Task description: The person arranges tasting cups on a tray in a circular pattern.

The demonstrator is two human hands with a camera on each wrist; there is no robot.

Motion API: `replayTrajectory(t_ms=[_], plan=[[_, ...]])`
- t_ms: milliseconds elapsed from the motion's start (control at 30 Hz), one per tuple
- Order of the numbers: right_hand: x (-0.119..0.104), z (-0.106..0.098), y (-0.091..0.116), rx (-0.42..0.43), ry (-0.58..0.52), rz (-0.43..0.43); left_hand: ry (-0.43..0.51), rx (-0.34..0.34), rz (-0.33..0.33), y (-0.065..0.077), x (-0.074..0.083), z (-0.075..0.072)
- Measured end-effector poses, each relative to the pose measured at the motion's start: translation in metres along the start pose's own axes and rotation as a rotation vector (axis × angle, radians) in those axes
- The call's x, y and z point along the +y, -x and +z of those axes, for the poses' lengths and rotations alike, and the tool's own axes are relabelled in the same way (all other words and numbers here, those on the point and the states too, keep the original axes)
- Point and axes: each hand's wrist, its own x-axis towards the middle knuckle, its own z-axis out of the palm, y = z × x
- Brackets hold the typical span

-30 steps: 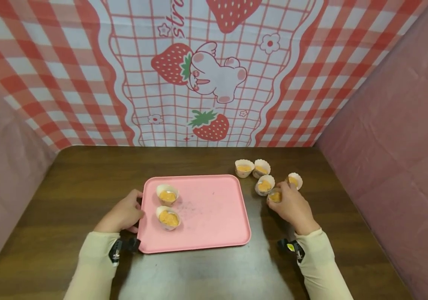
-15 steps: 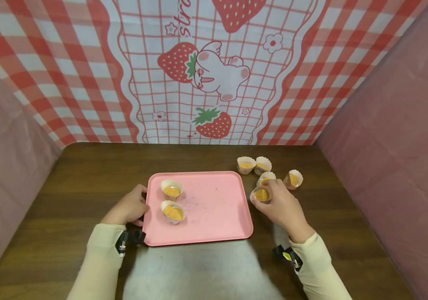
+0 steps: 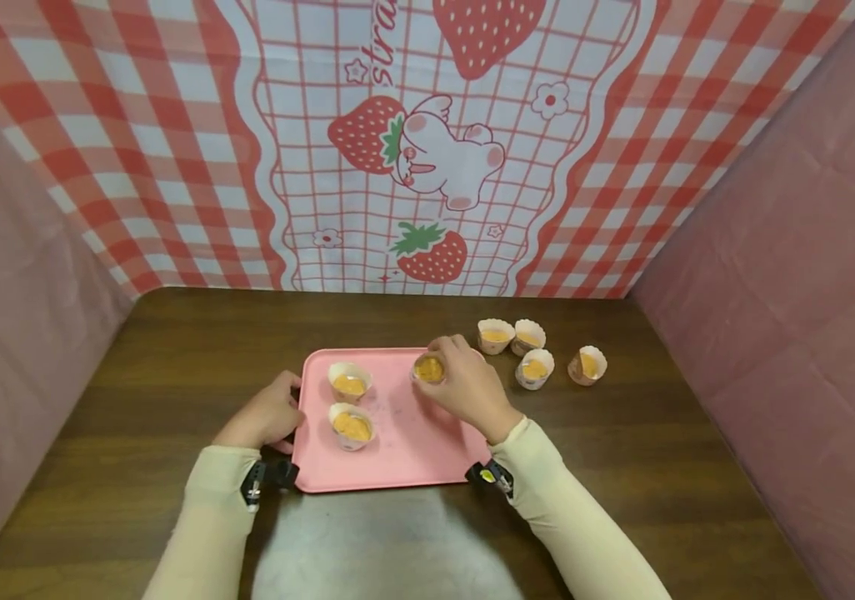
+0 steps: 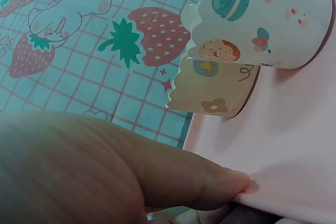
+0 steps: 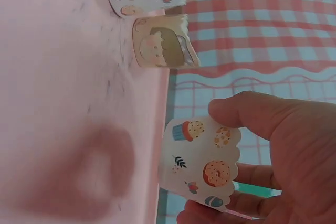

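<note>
My left hand [image 3: 266,414] pinches the left rim of the pink tray [image 3: 397,462], thumb on top and fingers underneath, as the left wrist view shows. Two cupcakes in scalloped paper cups stand at the tray's left: a rear one [image 3: 349,383] and a front one [image 3: 352,427], both with yellow-orange filling. Over the tray's back right part, my right hand [image 3: 472,392] holds another cupcake [image 3: 428,369] by its paper sides. In the right wrist view this cup [image 5: 199,163] is white with printed sweets and appears raised off the tray, its shadow lying apart.
Several more cupcakes stand on the dark wooden table [image 3: 622,467] right of the tray: three grouped near its back corner, including a front one [image 3: 535,369], and one apart [image 3: 587,366]. A strawberry-print cloth [image 3: 427,167] hangs behind; pink cloths flank the sides.
My right hand has lifted a cupcake from the group at the right and carried it left over the tray. The left hand stays at the tray's rim.
</note>
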Motion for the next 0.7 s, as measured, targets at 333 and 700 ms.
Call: replayTrajectory(t_ms=[333, 700], plan=[[-0.024, 0.028, -0.039, -0.092, 0.039, -0.008, 0.025, 0.006, 0.029, 0.003, 0.0, 0.002], [-0.012, 0.016, -0.04, -0.163, -0.09, 0.054, 0.04, 0.02, 0.022, 0.001, -0.002, 0.001]])
